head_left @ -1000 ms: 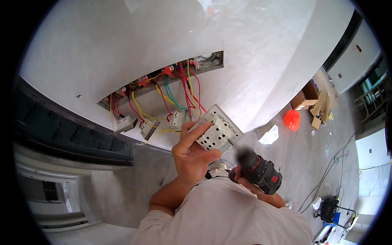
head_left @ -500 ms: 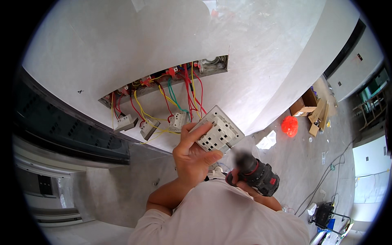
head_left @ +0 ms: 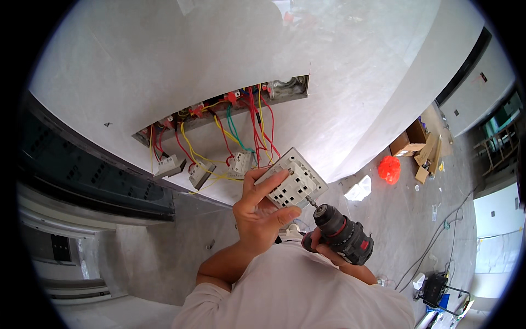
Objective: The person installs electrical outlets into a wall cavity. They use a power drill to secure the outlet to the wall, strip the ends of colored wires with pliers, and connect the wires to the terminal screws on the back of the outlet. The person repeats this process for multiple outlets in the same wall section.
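In my left hand point(head_left: 258, 211) is a white switch plate point(head_left: 292, 180), its back with rows of small square holes turned up; fingers and thumb hold it by its left side. My right hand point(head_left: 320, 245) grips a black and red cordless drill point(head_left: 345, 234). The drill's bit point(head_left: 312, 202) points up-left at the plate's lower right edge and seems to touch it. Red wires point(head_left: 255, 123) and other coloured wires hang from the wall slot toward the plate. Left of it, several switch modules point(head_left: 239, 163) dangle on wires.
A long slot point(head_left: 296, 88) with boxes and wiring is cut into the grey wall. On the floor at right lie a red bag point(head_left: 389, 170), an open cardboard box point(head_left: 410, 138), a white piece point(head_left: 358, 188) and a cable point(head_left: 438, 234). A dark panel point(head_left: 82, 156) stands at left.
The drill's chuck and bit, blurred before, now look sharp. The plate has shifted slightly downward, and the drill has barely moved.
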The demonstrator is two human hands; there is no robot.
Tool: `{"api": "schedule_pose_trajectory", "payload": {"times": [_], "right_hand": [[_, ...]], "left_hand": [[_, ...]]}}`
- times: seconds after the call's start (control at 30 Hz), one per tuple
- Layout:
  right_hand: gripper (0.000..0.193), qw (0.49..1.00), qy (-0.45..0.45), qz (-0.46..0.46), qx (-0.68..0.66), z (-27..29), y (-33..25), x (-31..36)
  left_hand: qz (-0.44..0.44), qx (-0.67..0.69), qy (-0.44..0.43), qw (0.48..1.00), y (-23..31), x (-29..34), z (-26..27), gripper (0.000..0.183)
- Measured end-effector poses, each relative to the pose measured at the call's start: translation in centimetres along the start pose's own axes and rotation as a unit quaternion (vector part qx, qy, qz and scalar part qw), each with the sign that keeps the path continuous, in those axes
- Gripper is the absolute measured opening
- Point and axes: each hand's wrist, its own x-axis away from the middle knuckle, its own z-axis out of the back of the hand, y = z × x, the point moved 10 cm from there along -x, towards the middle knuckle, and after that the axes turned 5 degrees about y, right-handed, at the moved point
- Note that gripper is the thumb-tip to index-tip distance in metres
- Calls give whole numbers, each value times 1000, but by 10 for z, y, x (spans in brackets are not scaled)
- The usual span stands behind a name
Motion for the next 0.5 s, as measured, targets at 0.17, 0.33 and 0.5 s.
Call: {"api": "schedule_pose_trajectory", "payload": {"times": [0.17,0.33,0.5], "right_hand": [[37,998,19,18,64,8,31,5],[41,999,32,14,-12,8,26,5],[43,999,39,27,22,12,43,7]], "left_hand": [[7,16,-3,1000,1,-1,-3,65],[5,27,-4,1000,1,-2,-6,65],[12,33,-10,999,3,-2,-9,65]]}}
